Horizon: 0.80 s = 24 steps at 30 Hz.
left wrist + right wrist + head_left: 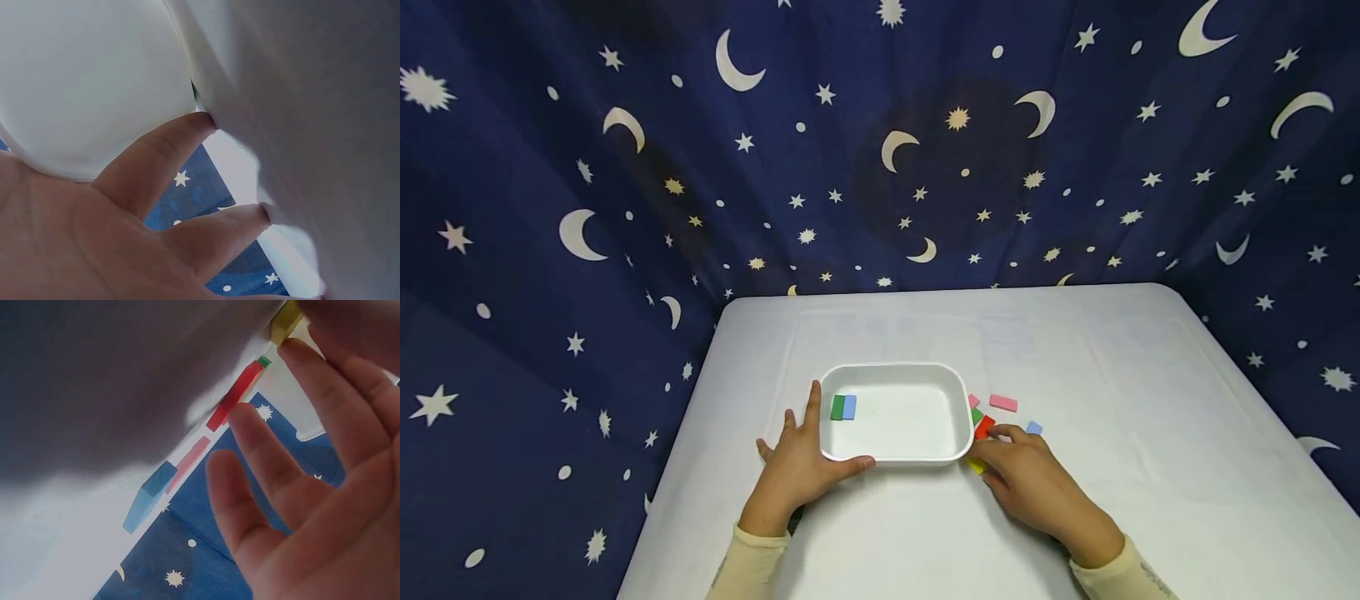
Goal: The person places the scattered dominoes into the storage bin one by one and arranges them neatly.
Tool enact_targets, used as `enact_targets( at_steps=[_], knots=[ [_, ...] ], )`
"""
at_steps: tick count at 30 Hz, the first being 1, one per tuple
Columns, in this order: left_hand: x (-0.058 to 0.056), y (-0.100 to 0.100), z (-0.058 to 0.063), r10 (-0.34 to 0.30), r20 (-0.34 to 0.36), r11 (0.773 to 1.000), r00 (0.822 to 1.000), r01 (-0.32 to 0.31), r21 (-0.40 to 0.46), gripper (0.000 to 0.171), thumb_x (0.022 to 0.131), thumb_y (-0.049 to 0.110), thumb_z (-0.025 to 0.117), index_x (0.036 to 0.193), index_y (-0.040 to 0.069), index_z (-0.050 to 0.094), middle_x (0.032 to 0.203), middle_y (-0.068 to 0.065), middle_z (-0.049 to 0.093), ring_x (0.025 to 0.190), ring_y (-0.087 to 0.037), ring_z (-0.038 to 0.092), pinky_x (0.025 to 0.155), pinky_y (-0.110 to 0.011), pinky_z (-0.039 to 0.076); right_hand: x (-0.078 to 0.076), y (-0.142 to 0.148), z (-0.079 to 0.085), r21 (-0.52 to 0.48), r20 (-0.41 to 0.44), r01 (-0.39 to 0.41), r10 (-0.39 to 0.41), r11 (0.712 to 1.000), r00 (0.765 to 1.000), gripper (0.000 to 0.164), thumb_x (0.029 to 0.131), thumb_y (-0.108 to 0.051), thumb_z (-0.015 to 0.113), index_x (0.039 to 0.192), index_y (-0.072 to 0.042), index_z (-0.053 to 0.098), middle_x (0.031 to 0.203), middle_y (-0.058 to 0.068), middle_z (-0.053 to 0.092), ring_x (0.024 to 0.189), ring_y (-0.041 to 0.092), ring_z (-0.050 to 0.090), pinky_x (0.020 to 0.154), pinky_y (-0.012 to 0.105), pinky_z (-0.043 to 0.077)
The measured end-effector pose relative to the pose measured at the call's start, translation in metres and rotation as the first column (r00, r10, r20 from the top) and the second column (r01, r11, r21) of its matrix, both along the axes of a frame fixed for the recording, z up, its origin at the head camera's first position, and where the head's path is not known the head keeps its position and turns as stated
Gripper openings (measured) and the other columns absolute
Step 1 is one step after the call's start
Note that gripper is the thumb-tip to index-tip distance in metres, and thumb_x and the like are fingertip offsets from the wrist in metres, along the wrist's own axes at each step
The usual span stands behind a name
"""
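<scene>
A white rectangular tray [895,460] sits on the table, with a green block [837,407] and a light blue block [849,407] side by side at its left end. My left hand [801,467] is spread around the tray's left front corner, thumb along the front and index finger up the left side. Beside the tray's right front corner, my right hand [1033,483] pinches a yellow block [976,465] between thumb and fingertip. The same yellow block [285,324] shows at the fingertips in the right wrist view. Close by lies a red block [985,427].
Right of the tray lie a pink block [1003,403], another pink one [973,400] partly hidden by the rim, a green block [977,416] and a light blue block [1034,427]. A dark blue curtain [850,150] with moons and stars surrounds the white table [1120,375].
</scene>
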<state>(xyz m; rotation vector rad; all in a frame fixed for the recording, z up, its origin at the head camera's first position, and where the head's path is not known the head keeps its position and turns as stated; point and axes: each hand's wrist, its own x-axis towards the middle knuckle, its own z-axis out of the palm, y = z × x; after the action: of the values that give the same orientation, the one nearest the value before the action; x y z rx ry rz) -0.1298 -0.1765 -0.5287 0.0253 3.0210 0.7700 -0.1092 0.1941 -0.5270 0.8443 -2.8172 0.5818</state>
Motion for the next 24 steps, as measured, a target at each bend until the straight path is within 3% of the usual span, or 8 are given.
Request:
enact_targets(
  at_steps=[13, 18, 24],
  knots=[
    [0.007, -0.003, -0.012, -0.002, 0.026, 1.0, 1.0, 0.001, 0.02, 0.155, 0.054, 0.102, 0.067, 0.172, 0.028, 0.0, 0.156, -0.024, 0.05, 0.152, -0.052, 0.03, 0.098, -0.094, 0.008, 0.003, -0.002, -0.008, -0.008, -0.007, 0.007, -0.007, 1.0, 1.0, 0.046, 0.08, -0.001, 0.087, 0.115, -0.029, 0.078, 0.11, -0.02, 0.074, 0.117, 0.03, 0.063, 0.093, 0.053, 0.046],
    [0.008, -0.002, -0.012, -0.003, 0.047, 1.0, 0.999, 0.002, 0.023, 0.154, 0.054, 0.101, 0.069, 0.171, 0.031, -0.004, 0.155, -0.022, 0.051, 0.154, -0.05, 0.027, 0.1, -0.094, 0.007, 0.005, -0.001, -0.009, 0.002, -0.02, 0.005, -0.005, 1.0, 1.0, 0.043, 0.078, -0.003, 0.088, 0.113, -0.026, 0.077, 0.108, -0.017, 0.074, 0.114, 0.026, 0.063, 0.093, 0.052, 0.047],
    [-0.004, -0.004, -0.005, -0.021, 0.036, 0.999, 0.999, 0.02, 0.033, 0.152, 0.056, 0.101, 0.068, 0.171, 0.031, -0.005, 0.156, -0.028, 0.047, 0.153, -0.051, 0.028, 0.1, -0.093, 0.005, -0.005, 0.0, -0.003, 0.028, -0.088, 0.016, -0.014, 0.999, 0.996, 0.04, 0.077, -0.008, 0.089, 0.111, -0.022, 0.077, 0.108, -0.011, 0.072, 0.111, 0.022, 0.061, 0.09, 0.051, 0.049]
  ],
)
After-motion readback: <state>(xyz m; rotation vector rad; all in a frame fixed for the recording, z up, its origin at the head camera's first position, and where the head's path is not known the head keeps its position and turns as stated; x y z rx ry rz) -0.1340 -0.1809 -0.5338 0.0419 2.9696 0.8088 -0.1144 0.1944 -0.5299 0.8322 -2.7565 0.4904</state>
